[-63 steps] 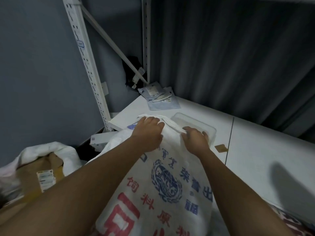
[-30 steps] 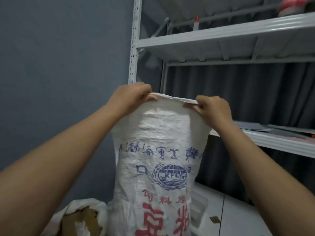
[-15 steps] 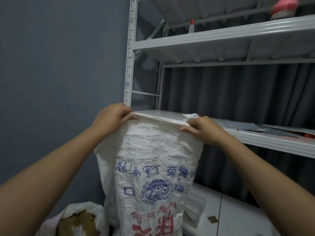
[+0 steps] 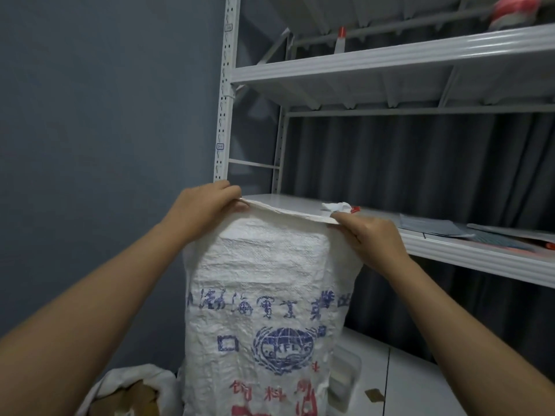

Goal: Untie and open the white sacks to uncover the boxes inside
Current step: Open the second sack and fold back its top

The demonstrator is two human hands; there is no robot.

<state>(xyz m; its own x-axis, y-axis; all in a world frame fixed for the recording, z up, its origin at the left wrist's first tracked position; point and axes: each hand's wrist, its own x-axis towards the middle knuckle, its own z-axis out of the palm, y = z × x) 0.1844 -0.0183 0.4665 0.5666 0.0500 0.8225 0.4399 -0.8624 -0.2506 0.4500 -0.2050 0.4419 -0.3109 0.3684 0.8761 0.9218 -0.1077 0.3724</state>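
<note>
A big white rack of shelves stands by the blue wall. In front of the rack a white sack is held up tall, with blue and red print on its front. Both arms reach up and forward to the sack's top edge. The left hand has its fingers curled over the left corner and grips it. The right hand pinches the right corner, thumb on top. The edge is pulled flat between the hands. Low and left of the sack sits a box in another white sack.
</note>
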